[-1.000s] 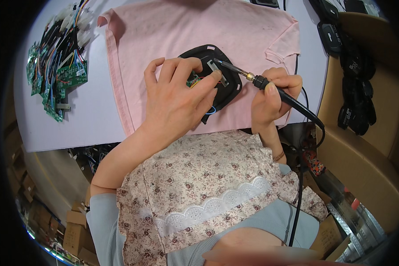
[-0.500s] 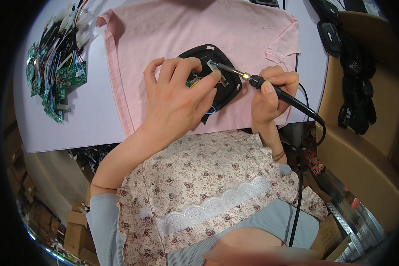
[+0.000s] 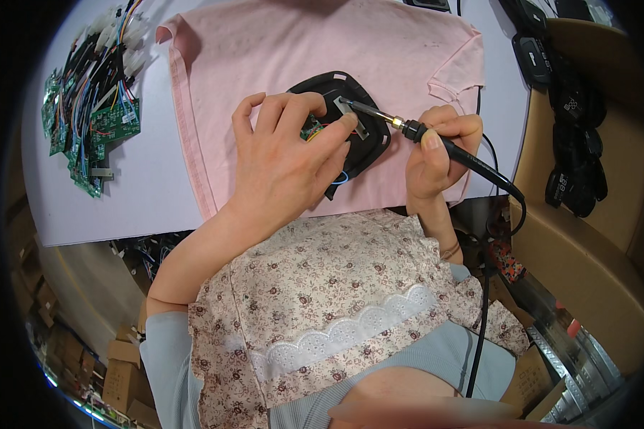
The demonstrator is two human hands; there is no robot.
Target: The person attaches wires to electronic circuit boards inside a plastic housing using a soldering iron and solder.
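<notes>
A black plastic housing with rounded corners lies on pink cloth in front of me. Inside it are a narrow pale strip, part of a green circuit board and thin coloured wires. My left hand is closed over the housing's left side, bent fingers bearing down on it and the index fingertip at the strip. Pinched pen-like in my right hand is a soldering iron. Its tip meets the upper end of the strip. My left hand hides much of the board.
Pink cloth covers much of the white table. At the left lies a heap of green circuit boards with wire bundles. An open cardboard box stands at the right, with black plastic units in it. The iron's cable hangs beside my right arm.
</notes>
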